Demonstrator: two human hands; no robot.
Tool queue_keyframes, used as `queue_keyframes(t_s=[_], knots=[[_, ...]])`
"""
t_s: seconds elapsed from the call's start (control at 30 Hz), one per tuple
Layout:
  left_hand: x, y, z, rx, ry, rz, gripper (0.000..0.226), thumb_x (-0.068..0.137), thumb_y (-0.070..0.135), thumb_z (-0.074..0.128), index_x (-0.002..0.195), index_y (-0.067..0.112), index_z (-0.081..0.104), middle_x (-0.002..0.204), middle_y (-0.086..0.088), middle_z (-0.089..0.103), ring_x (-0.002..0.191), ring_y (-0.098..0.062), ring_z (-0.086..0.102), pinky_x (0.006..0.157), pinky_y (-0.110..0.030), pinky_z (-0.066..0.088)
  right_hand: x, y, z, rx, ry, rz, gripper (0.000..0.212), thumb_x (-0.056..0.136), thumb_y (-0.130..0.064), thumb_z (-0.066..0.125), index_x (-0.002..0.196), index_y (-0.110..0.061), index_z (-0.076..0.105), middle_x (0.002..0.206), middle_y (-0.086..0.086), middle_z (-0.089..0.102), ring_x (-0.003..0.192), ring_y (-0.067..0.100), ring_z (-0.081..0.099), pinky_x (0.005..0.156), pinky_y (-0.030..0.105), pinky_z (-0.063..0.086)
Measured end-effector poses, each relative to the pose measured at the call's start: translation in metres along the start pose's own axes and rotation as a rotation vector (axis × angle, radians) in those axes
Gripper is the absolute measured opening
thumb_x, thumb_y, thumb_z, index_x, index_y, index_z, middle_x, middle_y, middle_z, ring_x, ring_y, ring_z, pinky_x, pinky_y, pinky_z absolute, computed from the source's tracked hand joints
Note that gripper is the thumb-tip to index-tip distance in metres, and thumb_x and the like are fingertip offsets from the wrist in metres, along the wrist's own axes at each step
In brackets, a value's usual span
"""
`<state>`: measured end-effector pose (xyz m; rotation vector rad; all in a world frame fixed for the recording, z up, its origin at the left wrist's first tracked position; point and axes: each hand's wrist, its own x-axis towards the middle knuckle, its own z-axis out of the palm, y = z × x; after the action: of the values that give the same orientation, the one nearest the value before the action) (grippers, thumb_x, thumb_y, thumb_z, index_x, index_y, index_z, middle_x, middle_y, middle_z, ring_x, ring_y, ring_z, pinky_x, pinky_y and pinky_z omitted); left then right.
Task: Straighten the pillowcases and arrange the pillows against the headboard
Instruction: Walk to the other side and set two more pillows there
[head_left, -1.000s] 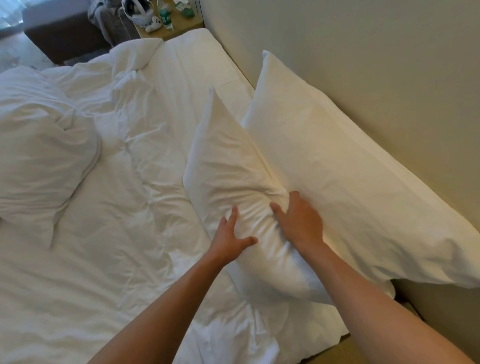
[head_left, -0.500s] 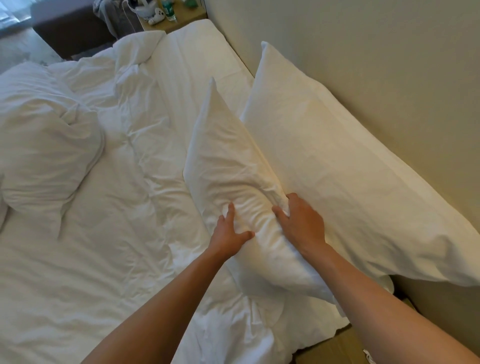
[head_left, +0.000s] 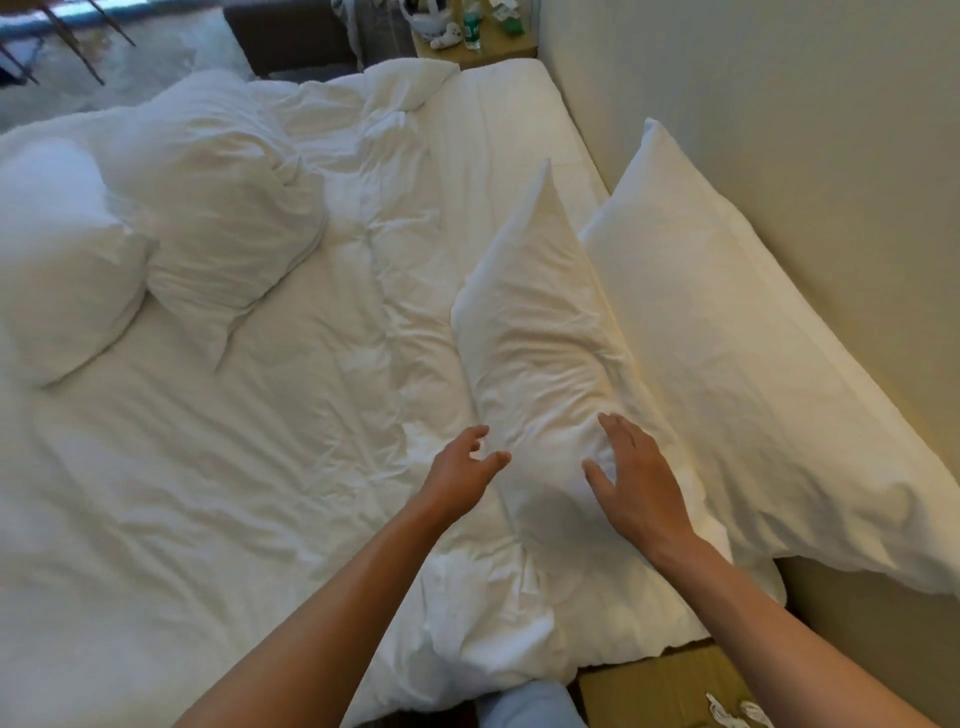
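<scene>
Pillows first: the front pillow (head_left: 550, 364) leans on its long edge against the back pillow (head_left: 753, 374), which stands against the headboard (head_left: 779, 130) at my right. Step in hand, as I read it — settling the front one in place and smoothing its creased case.

My right hand (head_left: 636, 483) lies flat on the near end of the front pillow, fingers (head_left: 618, 431) spread and nearly straight, gripping nothing. My left hand (head_left: 460, 470) hovers just beside the pillow's near edge, over the rumpled duvet (head_left: 234, 493); thumb and fingers loosely curved, holding nothing. Whether its tips touch the fabric I cannot tell.

Next move likely calls for a flat palm stroke along the case toward the far corner, pulling the wrinkles out without tipping the pillow off its neighbour.

Farther off — two more pillows (head_left: 156, 249) lie crumpled on the far side of the bed, well apart from the headboard; those remain to be done. Beyond the bed, a nightstand (head_left: 493, 49) with small clutter.
</scene>
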<state>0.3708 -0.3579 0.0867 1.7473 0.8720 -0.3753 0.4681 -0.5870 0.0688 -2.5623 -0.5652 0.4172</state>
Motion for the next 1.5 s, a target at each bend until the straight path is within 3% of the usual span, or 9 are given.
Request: queue_keyframes(t_s=[0.13,0.23,0.37,0.53,0.73,0.83,1.07,1.3,1.5], knots=[[-0.069,-0.049,-0.055,-0.215,0.123,0.009,0.042,0.096,0.043,0.064,0.134,0.025,0.06,0.128,0.001,0.065,0.115,-0.015,0.063,0.103,-0.048,0.054,-0.045,-0.058,0.023,0.052,-0.089,-0.042,0.054,0.098,-0.035,0.067,0.147,-0.016,0.053,0.148,0.003,0.058,0.136,0.023,0.054,0.111,0.037,0.043],[-0.129,-0.102,-0.097,-0.345,0.251,-0.013,0.036,0.097,0.042,0.062,0.129,0.025,0.062,0.12,0.002,0.068,0.114,-0.015,0.064,0.103,-0.047,0.053,-0.083,-0.114,0.056,0.072,-0.222,-0.066,0.035,0.097,-0.033,0.07,0.127,-0.015,0.067,0.122,0.003,0.073,0.114,0.02,0.068,0.094,0.03,0.049],[-0.219,-0.193,-0.148,-0.516,0.419,-0.05,0.028,0.098,0.04,0.061,0.121,0.026,0.066,0.113,0.006,0.071,0.106,-0.009,0.068,0.1,-0.043,0.055,-0.149,-0.197,0.11,0.099,-0.386,-0.187,0.019,0.097,-0.038,0.068,0.11,-0.024,0.072,0.099,-0.015,0.073,0.096,0.005,0.069,0.081,0.018,0.047],[-0.346,-0.325,-0.188,-0.707,0.642,-0.125,0.014,0.099,0.041,0.059,0.108,0.035,0.067,0.107,0.01,0.074,0.103,-0.006,0.069,0.089,-0.033,0.058,-0.243,-0.315,0.186,0.104,-0.556,-0.363,0.02,0.098,-0.043,0.065,0.112,-0.029,0.071,0.096,-0.018,0.072,0.091,-0.006,0.065,0.079,0.019,0.051],[-0.489,-0.455,-0.197,-0.929,0.937,-0.279,0.014,0.1,0.036,0.059,0.101,0.032,0.071,0.093,0.014,0.076,0.092,-0.003,0.071,0.084,-0.033,0.057,-0.366,-0.462,0.277,0.048,-0.802,-0.614,0.026,0.102,-0.044,0.059,0.119,-0.027,0.069,0.108,-0.011,0.071,0.101,0.006,0.066,0.091,0.031,0.056],[-0.54,-0.5,-0.198,-1.035,1.062,-0.361,0.017,0.1,0.037,0.059,0.094,0.03,0.073,0.09,0.014,0.076,0.089,-0.004,0.072,0.088,-0.04,0.06,-0.415,-0.521,0.313,0.021,-0.879,-0.733,0.027,0.103,-0.043,0.058,0.121,-0.026,0.069,0.111,-0.011,0.071,0.104,0.007,0.066,0.093,0.029,0.054],[-0.589,-0.571,-0.243,-1.179,1.183,-0.433,0.02,0.1,0.036,0.058,0.094,0.027,0.074,0.091,0.01,0.077,0.088,-0.005,0.073,0.091,-0.044,0.06,-0.469,-0.597,0.378,-0.068,-1.017,-0.82,0.011,0.102,-0.044,0.06,0.108,-0.039,0.067,0.103,-0.022,0.07,0.095,-0.01,0.062,0.075,0.008,0.042],[-0.592,-0.63,-0.377,-1.18,1.233,-0.33,0.02,0.099,0.04,0.059,0.095,0.028,0.074,0.092,0.01,0.077,0.09,-0.006,0.073,0.089,-0.04,0.061,-0.471,-0.672,0.456,-0.099,-1.039,-0.791,0.014,0.102,-0.041,0.06,0.109,-0.034,0.069,0.104,-0.022,0.071,0.099,-0.006,0.064,0.079,0.011,0.045],[-0.63,-0.708,-0.518,-1.13,1.306,-0.355,0.02,0.1,0.041,0.058,0.098,0.029,0.074,0.094,0.011,0.077,0.09,-0.004,0.073,0.088,-0.036,0.061,-0.491,-0.793,0.549,-0.124,-1.051,-0.811,0.007,0.102,-0.041,0.059,0.098,-0.044,0.064,0.097,-0.025,0.069,0.095,-0.004,0.065,0.078,0.012,0.048]])
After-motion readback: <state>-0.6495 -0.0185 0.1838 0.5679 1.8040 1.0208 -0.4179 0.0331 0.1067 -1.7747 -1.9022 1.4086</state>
